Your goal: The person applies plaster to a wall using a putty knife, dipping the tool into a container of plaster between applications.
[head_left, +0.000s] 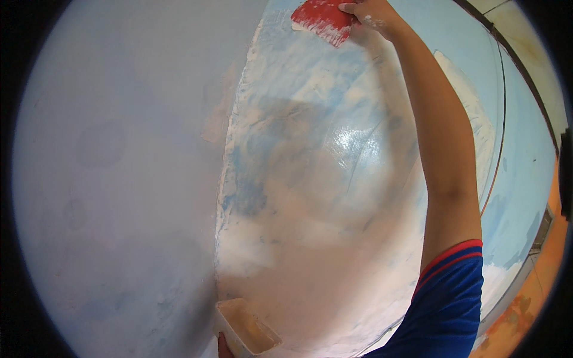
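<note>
My right hand [367, 15], flecked with white, reaches up along the wall and is closed on a red plastic putty spreader [322, 19]. White filler is smeared over the spreader, most thickly toward its lower edge, and it lies close to the wall. At the bottom my left hand [224, 347] shows only part of a finger or thumb, pressed to the side of a pale rectangular tub [230, 325]. The tub is tilted, and its inside looks beige. Uneven white filler covers much of the light blue wall [286, 179] between the two hands.
A wall corner marked by a ragged white filler ridge [225, 161] runs from top to bottom, with a greyish wall [119, 179] to its left. Farther right are another filler patch [477, 113], a dark cable [502, 101] and an orange surface [525, 304].
</note>
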`<state>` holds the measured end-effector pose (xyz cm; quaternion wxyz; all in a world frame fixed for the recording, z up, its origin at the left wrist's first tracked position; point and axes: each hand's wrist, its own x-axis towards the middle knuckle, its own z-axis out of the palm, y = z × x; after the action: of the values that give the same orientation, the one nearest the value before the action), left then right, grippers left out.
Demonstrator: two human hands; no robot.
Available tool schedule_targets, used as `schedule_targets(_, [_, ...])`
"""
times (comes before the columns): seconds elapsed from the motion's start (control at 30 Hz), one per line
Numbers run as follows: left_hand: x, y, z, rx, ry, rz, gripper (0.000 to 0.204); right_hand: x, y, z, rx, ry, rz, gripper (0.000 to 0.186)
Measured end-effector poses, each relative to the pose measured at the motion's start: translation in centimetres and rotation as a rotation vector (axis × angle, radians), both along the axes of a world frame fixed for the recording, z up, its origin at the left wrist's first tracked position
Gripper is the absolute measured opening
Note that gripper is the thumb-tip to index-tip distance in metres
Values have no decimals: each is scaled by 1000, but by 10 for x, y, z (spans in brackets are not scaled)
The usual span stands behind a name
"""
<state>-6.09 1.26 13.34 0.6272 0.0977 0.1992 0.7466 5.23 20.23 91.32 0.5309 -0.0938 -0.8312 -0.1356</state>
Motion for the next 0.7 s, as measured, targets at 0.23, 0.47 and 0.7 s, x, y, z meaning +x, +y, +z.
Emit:
schedule_targets(0.23, [4,4,-2,14,-10,-30,72,32,15,51,616,657,-134,21])
schedule_targets(0.47, [9,-6,-6,16,-19,1,72,7,27,30,389,484,-155,16])
schedule_targets(0.7, [11,-15,-11,13,-45,19,72,-12,17,15,232,310,345,13])
